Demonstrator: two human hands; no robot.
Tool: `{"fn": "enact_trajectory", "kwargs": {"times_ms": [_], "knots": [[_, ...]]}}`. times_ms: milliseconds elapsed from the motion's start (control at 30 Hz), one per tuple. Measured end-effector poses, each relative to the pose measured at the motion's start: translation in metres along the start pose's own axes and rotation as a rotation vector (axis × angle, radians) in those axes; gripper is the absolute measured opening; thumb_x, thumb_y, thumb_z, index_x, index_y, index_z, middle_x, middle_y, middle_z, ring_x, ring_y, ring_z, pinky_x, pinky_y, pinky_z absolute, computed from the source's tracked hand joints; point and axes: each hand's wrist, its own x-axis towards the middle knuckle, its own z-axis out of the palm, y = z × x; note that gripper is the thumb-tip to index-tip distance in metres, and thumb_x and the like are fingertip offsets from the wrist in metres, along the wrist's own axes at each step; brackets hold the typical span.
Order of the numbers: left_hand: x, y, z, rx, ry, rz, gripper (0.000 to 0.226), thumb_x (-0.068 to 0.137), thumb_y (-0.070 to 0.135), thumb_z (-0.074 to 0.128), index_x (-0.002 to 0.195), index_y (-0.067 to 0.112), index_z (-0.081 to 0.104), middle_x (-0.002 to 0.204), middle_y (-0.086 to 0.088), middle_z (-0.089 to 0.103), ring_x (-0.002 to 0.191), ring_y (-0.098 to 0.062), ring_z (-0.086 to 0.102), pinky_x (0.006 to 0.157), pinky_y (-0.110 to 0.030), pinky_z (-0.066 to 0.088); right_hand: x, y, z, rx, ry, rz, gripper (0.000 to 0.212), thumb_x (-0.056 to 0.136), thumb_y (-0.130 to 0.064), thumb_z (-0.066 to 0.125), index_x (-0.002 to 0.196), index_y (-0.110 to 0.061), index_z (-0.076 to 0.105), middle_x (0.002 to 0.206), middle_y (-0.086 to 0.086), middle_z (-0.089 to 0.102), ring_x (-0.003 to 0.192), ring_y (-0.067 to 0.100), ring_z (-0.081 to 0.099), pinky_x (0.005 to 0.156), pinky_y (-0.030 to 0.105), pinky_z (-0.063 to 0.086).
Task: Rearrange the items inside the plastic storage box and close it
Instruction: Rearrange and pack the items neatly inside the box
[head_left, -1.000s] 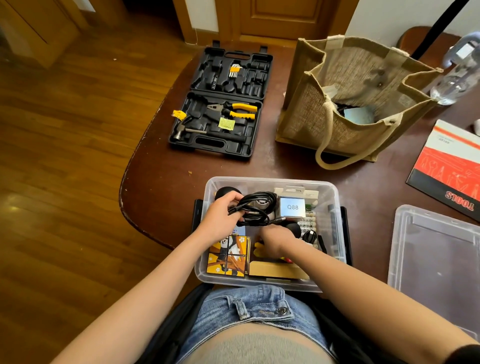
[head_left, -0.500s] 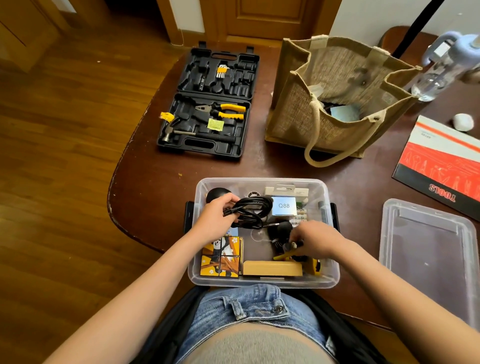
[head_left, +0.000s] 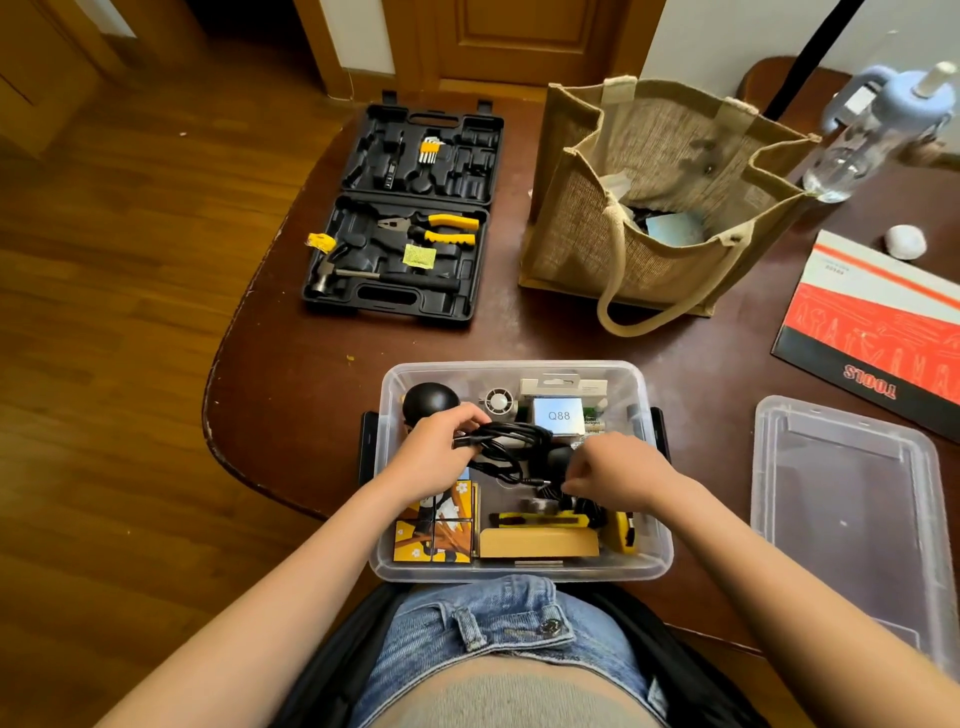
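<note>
- Head view: my left hand (head_left: 434, 457) grips the coiled black cable (head_left: 511, 441) over the clear box (head_left: 519, 569) at the table's (head_left: 291, 395) near edge.
- My right hand (head_left: 621, 470) pinches the cable's plug end (head_left: 540, 482), fingers curled.
- Lid (head_left: 852, 525) lies off, right of the box.

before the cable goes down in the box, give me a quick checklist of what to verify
1. Left hand grips the coiled black cable: ok.
2. Right hand has hold of the cable's loose plug end: cannot tell.
3. Cable clear of the clear plastic storage box rim: ok.
4. Free floor space in the box's middle: cannot tell.
5. Clear plastic lid on the table at the right, within reach: ok.
6. Box closed: not ok, open.
</note>
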Motion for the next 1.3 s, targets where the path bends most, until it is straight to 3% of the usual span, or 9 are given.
{"fn": "enact_trajectory", "kwargs": {"times_ms": [300, 400, 533, 700, 767, 900, 1067, 1200, 1300], "knots": [[0.003, -0.004, 0.007, 0.087, -0.052, 0.006, 0.027, 0.089, 0.004, 0.058, 0.104, 0.025, 0.062, 0.102, 0.006, 0.064, 0.094, -0.015, 0.061, 0.086, -0.039, 0.051, 0.006, -0.008, 0.007, 0.022, 0.158, 0.027, 0.029, 0.086, -0.04, 0.062, 0.086, -0.013, 0.07, 0.083, 0.004, 0.068, 0.074, 0.021, 0.061, 0.061, 0.029, 0.049], [0.003, -0.006, 0.009, 0.116, -0.039, -0.002, 0.027, 0.088, 0.003, 0.058, 0.104, 0.025, 0.061, 0.103, 0.007, 0.063, 0.098, -0.013, 0.059, 0.088, -0.035, 0.049, 0.009, -0.009, 0.013, 0.0, 0.122, 0.036, 0.027, 0.086, -0.037, 0.062, 0.077, -0.012, 0.067, 0.082, 0.004, 0.066, 0.072, 0.023, 0.057, 0.06, 0.027, 0.046], [0.003, -0.01, 0.012, 0.189, -0.056, -0.001, 0.032, 0.086, 0.002, 0.059, 0.105, 0.028, 0.059, 0.111, 0.004, 0.06, 0.104, -0.014, 0.056, 0.089, -0.029, 0.045, 0.01, -0.01, 0.017, 0.022, 0.182, 0.045, 0.029, 0.088, -0.041, 0.06, 0.097, -0.016, 0.072, 0.099, 0.002, 0.07, 0.083, 0.021, 0.063, 0.069, 0.032, 0.054], [0.005, -0.012, 0.016, 0.213, -0.087, -0.003, 0.031, 0.087, 0.004, 0.058, 0.099, 0.032, 0.058, 0.113, 0.003, 0.062, 0.122, -0.018, 0.047, 0.091, -0.026, 0.034, 0.011, -0.008, 0.021, 0.006, 0.219, 0.047, 0.026, 0.088, -0.041, 0.059, 0.086, -0.016, 0.067, 0.087, 0.004, 0.067, 0.073, 0.02, 0.056, 0.061, 0.027, 0.046], [0.006, -0.012, 0.016, 0.228, -0.091, -0.001, 0.03, 0.087, 0.005, 0.058, 0.099, 0.033, 0.058, 0.113, 0.001, 0.062, 0.124, -0.019, 0.044, 0.094, -0.029, 0.035, 0.011, -0.007, 0.022, 0.021, 0.229, 0.037, 0.025, 0.089, -0.039, 0.058, 0.091, -0.017, 0.07, 0.089, 0.003, 0.068, 0.078, 0.02, 0.061, 0.066, 0.03, 0.052], [0.005, -0.01, 0.015, 0.271, -0.11, 0.003, 0.039, 0.083, 0.0, 0.056, 0.095, 0.037, 0.055, 0.104, 0.004, 0.059, 0.103, -0.017, 0.055, 0.087, -0.034, 0.046, 0.014, -0.004, 0.026, 0.113, 0.283, 0.041, 0.025, 0.088, -0.033, 0.061, 0.107, -0.02, 0.071, 0.104, 0.001, 0.071, 0.097, 0.021, 0.064, 0.077, 0.037, 0.055], [0.003, -0.01, 0.013, 0.299, -0.077, 0.006, 0.043, 0.082, -0.005, 0.052, 0.092, 0.036, 0.052, 0.1, 0.008, 0.058, 0.09, -0.013, 0.056, 0.076, -0.029, 0.045, 0.023, 0.0, 0.036, 0.059, 0.116, 0.048, 0.048, 0.087, -0.033, 0.061, 0.134, -0.028, 0.051, 0.126, -0.001, 0.061, 0.114, 0.022, 0.057, 0.085, 0.035, 0.052], [0.003, -0.012, 0.012, 0.335, -0.086, -0.004, 0.035, 0.084, -0.002, 0.053, 0.096, 0.031, 0.053, 0.104, 0.005, 0.06, 0.093, -0.016, 0.059, 0.081, -0.032, 0.048, 0.031, -0.002, 0.038, 0.166, 0.02, 0.068, 0.056, 0.088, -0.032, 0.06, 0.14, -0.031, 0.042, 0.126, 0.0, 0.06, 0.111, 0.021, 0.059, 0.086, 0.036, 0.052], [0.004, -0.013, 0.012, 0.355, -0.098, -0.03, 0.035, 0.085, -0.003, 0.053, 0.101, 0.028, 0.054, 0.107, 0.003, 0.061, 0.091, -0.016, 0.059, 0.078, -0.03, 0.048, 0.035, -0.007, 0.039, 0.046, 0.028, 0.049, 0.051, 0.089, -0.03, 0.057, 0.138, -0.033, 0.043, 0.126, 0.001, 0.059, 0.112, 0.025, 0.057, 0.081, 0.034, 0.05]]}}
